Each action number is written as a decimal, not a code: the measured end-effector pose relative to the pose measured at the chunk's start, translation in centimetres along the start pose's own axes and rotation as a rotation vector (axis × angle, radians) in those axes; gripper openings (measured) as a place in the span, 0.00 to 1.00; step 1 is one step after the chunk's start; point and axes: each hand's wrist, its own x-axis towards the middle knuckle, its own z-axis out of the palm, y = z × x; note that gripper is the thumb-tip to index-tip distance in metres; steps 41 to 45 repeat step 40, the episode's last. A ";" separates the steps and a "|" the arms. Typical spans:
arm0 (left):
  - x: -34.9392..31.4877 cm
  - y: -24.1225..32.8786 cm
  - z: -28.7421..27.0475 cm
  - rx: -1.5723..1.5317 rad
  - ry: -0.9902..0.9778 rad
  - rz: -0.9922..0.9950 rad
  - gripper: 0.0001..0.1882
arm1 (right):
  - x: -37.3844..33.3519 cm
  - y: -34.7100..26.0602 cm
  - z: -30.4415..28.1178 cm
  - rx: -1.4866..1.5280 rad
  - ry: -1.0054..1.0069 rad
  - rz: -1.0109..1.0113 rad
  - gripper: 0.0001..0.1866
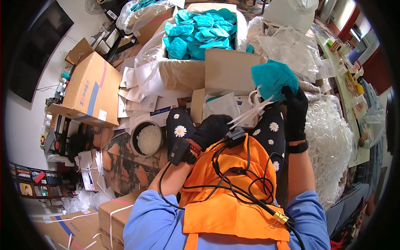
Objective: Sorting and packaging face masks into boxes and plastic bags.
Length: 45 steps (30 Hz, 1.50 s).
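My right hand (296, 112), in a black glove, grips the lower right edge of a teal folded face mask (273, 79), holding it up above my right knee. White elastic straps (252, 111) run from the mask's lower left side toward my left hand (211, 131). That hand, also black-gloved, is closed around the strap ends above my lap. Its fingertips are partly hidden. Between my knees and the large carton stands a small open cardboard box (197, 105), with a translucent plastic bag (222, 107) in it.
Ahead is a plastic-lined carton (227, 66) heaped with teal masks (200, 33). A round tub (134, 143) of small white pieces stands by my left knee. White straps (327, 141) pile up at my right. A brown carton (93, 87) stands left; black cables (233, 187) cross my orange apron.
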 end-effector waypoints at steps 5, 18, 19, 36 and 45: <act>0.6 0.7 -0.4 -0.452 -0.192 -0.182 0.23 | -0.6 -1.9 -0.8 -0.048 -0.044 0.054 0.15; 2.0 3.4 -5.3 -0.116 0.240 0.162 0.32 | -2.5 -3.5 1.4 -0.056 -0.367 0.197 0.19; 1.7 2.5 -5.5 -0.410 0.168 0.121 0.29 | -2.3 -3.4 1.1 -0.103 -0.322 0.121 0.19; 2.6 4.5 -1.8 -0.458 0.208 0.315 0.14 | -2.7 -3.1 1.7 0.171 -0.344 0.126 0.22; 2.5 5.4 -2.6 -0.570 0.159 0.187 0.18 | -3.9 -0.7 1.9 0.434 -0.433 0.252 0.30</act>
